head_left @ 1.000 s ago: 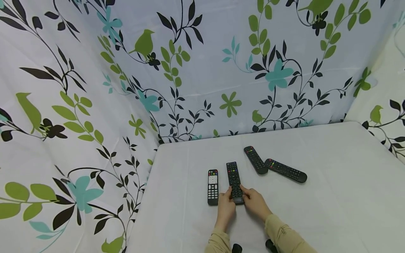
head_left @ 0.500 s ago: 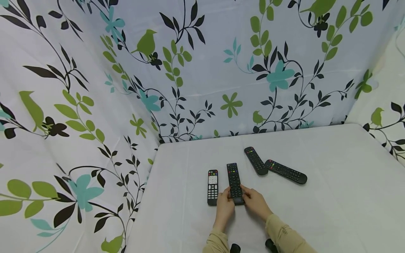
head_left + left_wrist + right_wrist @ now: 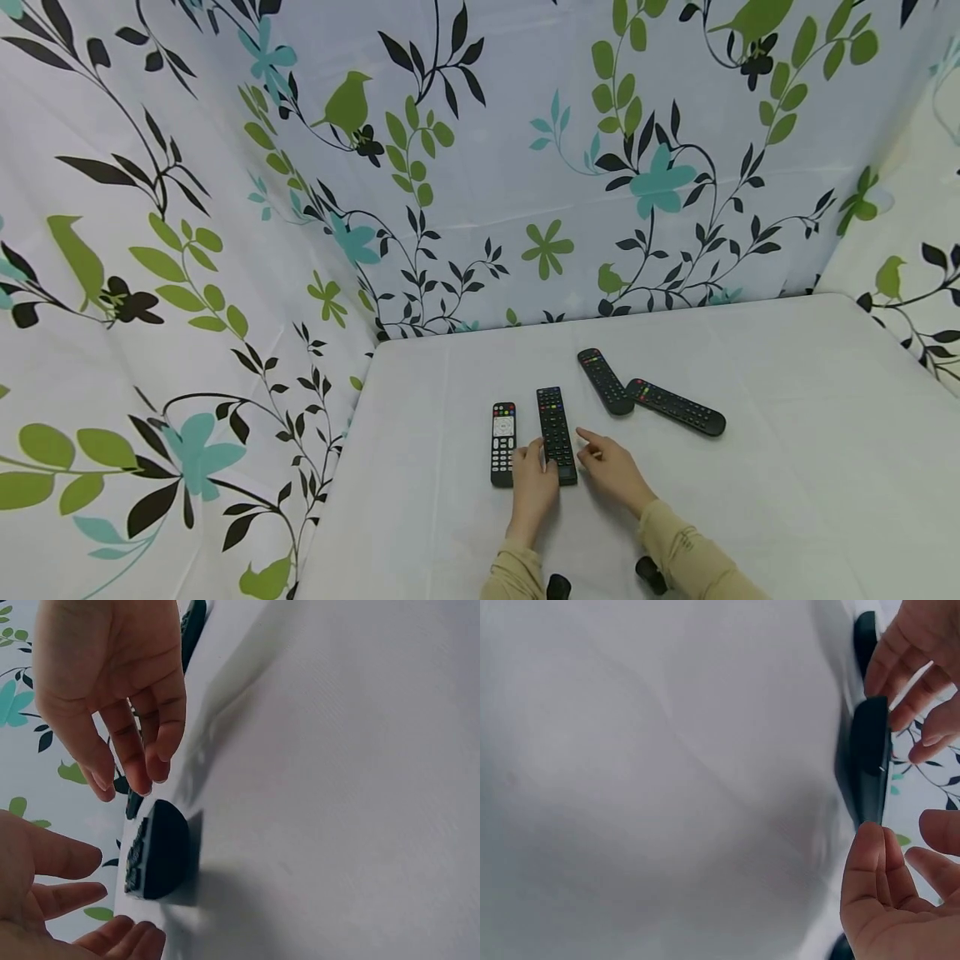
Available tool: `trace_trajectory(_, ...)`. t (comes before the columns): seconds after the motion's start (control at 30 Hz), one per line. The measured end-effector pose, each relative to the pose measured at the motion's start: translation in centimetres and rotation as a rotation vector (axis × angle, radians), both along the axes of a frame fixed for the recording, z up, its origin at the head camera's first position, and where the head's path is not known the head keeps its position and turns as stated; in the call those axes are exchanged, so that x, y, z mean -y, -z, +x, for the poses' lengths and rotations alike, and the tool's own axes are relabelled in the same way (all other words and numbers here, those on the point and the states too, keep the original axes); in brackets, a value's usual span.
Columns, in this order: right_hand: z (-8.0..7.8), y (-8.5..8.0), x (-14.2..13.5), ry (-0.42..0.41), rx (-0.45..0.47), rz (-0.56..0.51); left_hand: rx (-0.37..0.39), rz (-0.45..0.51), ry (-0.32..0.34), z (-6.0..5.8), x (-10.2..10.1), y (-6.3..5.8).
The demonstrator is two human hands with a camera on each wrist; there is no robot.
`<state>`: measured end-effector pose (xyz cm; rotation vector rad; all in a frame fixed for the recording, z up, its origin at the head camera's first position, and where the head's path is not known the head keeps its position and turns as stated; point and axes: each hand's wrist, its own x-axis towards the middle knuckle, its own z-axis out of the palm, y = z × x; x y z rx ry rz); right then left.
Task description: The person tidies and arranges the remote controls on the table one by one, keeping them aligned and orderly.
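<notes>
Left hand (image 3: 534,477): fingers loose, no grip, at the left edge of the middle remote (image 3: 554,423) — contact unclear. Right hand (image 3: 611,471): fingers relaxed, apart, just right of it. Table (image 3: 780,492) carries the remote flat, so holding seems unneeded. Left remote (image 3: 503,433) alongside; far remote (image 3: 605,381), right remote (image 3: 677,407) beyond — ends nearly meeting.

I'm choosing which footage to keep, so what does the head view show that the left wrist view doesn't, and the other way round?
Only the head view: the white-buttoned remote, the sleeves, and the full button face of the central remote.

Only the left wrist view: that central remote's rounded near end seen end-on, and the palm side of the right hand.

Both: the right hand, left hand, central remote, white tabletop and leaf-patterned curtain.
</notes>
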<state>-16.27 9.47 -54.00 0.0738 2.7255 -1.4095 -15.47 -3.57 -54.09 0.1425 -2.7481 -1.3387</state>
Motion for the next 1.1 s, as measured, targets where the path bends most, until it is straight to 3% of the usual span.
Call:
trace_trajectory(0.27,-1.1,-1.8,-1.5,0.003,-0.002,-0.022,-0.064,0.000,-0.028,-1.0,-1.3,-1.5)
trace_trajectory(0.4,-1.9,-2.7,-2.8,0.013,-0.055,0.004,-0.093,-0.020,0.010,-1.8,-2.3,-2.3)
trace_trajectory(0.7,-3.6,-4.6,-5.5,0.001,-0.105,0.075,0.033,0.087,0.159,-3.4,-5.1,-4.6)
trace_trajectory(1.1,-6.8,-4.8,-9.0,0.012,-0.059,0.132,0.121,0.165,0.202,-5.8,-8.0,-3.9)
